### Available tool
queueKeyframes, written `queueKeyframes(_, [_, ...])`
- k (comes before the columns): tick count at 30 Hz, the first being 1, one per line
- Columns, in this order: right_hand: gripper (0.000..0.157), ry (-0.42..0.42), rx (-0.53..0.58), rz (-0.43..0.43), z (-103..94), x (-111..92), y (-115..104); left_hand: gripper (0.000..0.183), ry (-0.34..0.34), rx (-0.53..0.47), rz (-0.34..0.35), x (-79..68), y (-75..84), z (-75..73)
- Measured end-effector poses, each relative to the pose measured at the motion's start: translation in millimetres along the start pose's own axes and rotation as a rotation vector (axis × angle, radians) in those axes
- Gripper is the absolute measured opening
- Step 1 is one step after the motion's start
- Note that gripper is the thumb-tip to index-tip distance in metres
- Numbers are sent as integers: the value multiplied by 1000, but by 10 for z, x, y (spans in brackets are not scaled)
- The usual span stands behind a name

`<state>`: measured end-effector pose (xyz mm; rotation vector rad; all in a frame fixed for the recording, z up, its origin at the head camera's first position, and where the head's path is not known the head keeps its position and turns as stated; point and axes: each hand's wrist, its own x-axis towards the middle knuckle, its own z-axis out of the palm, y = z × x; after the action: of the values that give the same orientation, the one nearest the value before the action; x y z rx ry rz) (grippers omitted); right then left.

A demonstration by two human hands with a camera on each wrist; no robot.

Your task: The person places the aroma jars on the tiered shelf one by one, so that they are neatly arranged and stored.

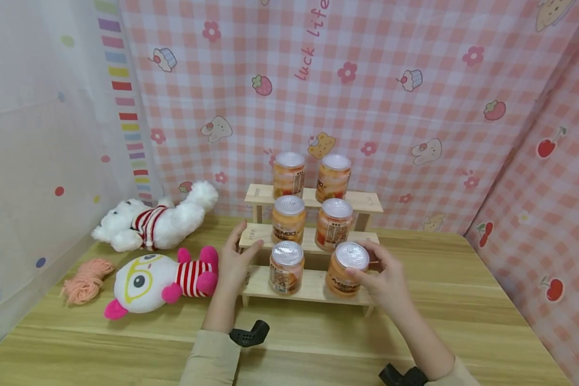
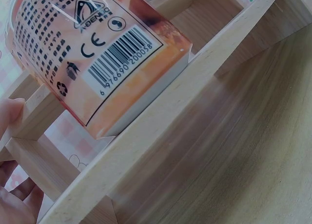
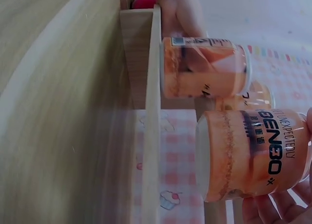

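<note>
A three-tier wooden display stand (image 1: 313, 279) bears several orange-labelled cans with silvery lids. My right hand (image 1: 386, 276) grips the front right can (image 1: 343, 279) by its side. In the right wrist view a gap shows between this can's base (image 3: 202, 156) and the bottom shelf (image 3: 153, 136), and it tilts slightly. My left hand (image 1: 231, 262) holds the left end of the middle shelf, thumb on top and fingers below. The front left can (image 1: 286, 276) stands upright on the bottom shelf; its barcode (image 2: 119, 56) faces the left wrist camera. Two cans stand on each upper tier.
On the table's left lie a white plush toy (image 1: 178, 220) in a striped top, a plush doll (image 1: 145, 281) with yellow glasses, and a peach yarn bundle (image 1: 88, 281). A pink checked curtain (image 1: 289, 107) hangs behind the stand. Wood-grain tabletop (image 1: 444, 300) extends to the right.
</note>
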<state>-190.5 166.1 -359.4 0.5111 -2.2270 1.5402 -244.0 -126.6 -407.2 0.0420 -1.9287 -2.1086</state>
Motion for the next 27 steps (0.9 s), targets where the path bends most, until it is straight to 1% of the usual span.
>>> queueKeyframes(9, [51,9,31,37,163,11,18,71,0,-5,-15,-3,15,7])
queueKeyframes(14, [51,-4,27,40,212,9,49,71,1,-12,-12,-4,14,7])
queueKeyframes(19, [53,-7,23,73,250,2,64,71,1,-8,-10,-5,9,4])
queueKeyframes(21, [52,-8,28,93,262,-1,29,71,2,-1,-10,-6,8,3])
queueKeyframes(27, [48,-15,22,135,266,-14,-216,71,6,25,-9,-8,4,-6])
